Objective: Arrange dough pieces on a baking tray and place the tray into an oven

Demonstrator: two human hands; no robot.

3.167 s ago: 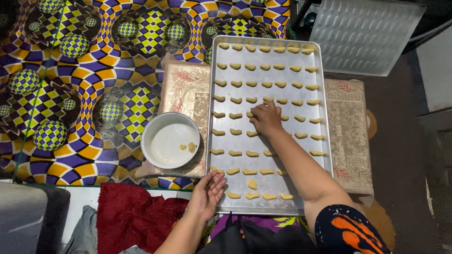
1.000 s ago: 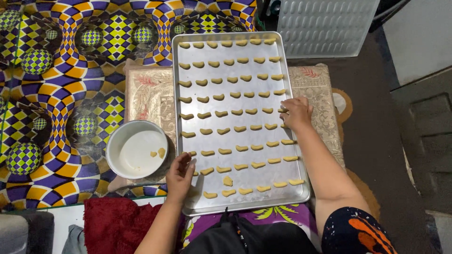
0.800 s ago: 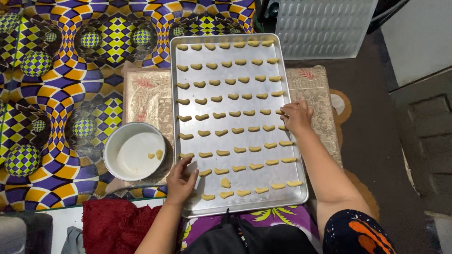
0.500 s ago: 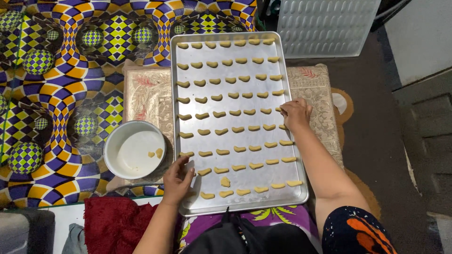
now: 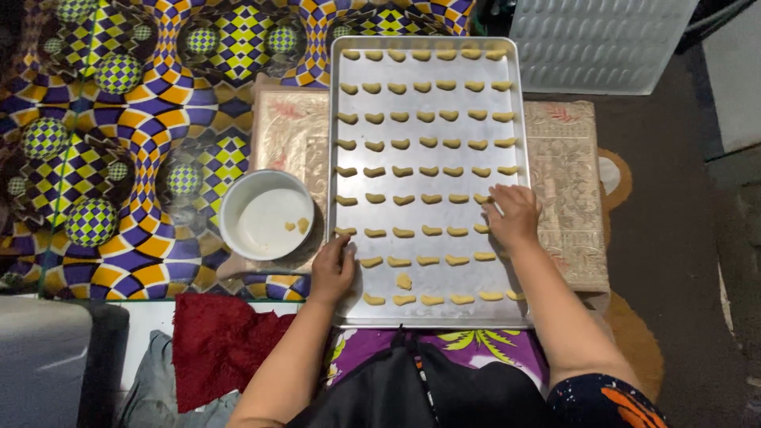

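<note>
Head view: right hand [image 5: 514, 215], fingers flat, setting dough pieces [image 5: 428, 172] in rows; left hand [image 5: 333, 269], loose, steadies baking tray [image 5: 420, 313]. Next piece needs an even gap.

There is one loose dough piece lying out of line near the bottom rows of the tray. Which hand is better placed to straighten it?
Probably the left hand. It rests on the tray at its left edge, level with the stray dough piece. The right hand lies higher, at the right edge, over the right end of a row.

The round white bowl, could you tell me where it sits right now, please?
In the head view, the round white bowl sits just left of the metal baking tray, beyond the left hand.
</note>
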